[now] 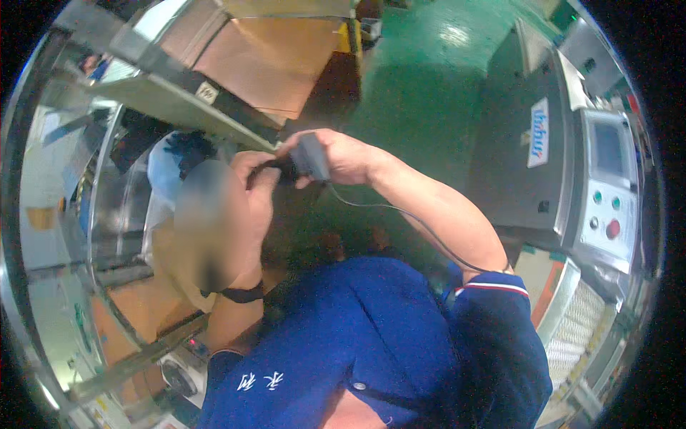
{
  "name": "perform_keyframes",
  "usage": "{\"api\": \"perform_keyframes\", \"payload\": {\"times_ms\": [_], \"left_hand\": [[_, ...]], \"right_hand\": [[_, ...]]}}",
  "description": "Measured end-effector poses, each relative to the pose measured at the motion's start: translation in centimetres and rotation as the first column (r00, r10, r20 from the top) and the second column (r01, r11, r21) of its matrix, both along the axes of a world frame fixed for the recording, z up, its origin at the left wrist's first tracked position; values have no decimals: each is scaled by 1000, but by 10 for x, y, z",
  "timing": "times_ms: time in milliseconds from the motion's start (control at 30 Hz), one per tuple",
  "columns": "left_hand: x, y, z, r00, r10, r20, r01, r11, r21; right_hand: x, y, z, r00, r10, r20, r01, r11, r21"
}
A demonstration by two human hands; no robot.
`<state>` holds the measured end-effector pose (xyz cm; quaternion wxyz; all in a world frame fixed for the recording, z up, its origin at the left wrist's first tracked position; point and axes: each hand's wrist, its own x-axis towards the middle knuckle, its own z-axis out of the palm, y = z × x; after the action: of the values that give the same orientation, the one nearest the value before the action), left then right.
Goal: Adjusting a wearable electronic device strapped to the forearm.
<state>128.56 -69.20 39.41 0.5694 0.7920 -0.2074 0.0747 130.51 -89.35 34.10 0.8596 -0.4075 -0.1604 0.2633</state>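
Observation:
Both hands meet near the middle of the view. My right hand has its fingers curled around a small dark grey boxy device, which covers part of them. A thin grey cable runs from the device along my right forearm to the sleeve. My left hand is closed, thumb and fingers pinching a black piece right beside the device; its kind is unclear. Around my left wrist sits a black band. A smeared patch hides the area left of my left hand.
A metal frame rail runs just beyond my hands, with a brown board surface behind it. On the right stands a grey machine with a control panel of buttons and a screen. Green floor lies between.

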Motion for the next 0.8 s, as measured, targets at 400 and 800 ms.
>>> {"api": "perform_keyframes", "payload": {"times_ms": [400,800], "left_hand": [[-37,6,14,996,-56,-73,49,995,-88],[-50,10,6,930,-223,-292,151,956,-250]], "right_hand": [[-25,8,12,994,24,-109,-12,994,106],[-41,3,-8,996,-10,-90,36,956,291]]}}
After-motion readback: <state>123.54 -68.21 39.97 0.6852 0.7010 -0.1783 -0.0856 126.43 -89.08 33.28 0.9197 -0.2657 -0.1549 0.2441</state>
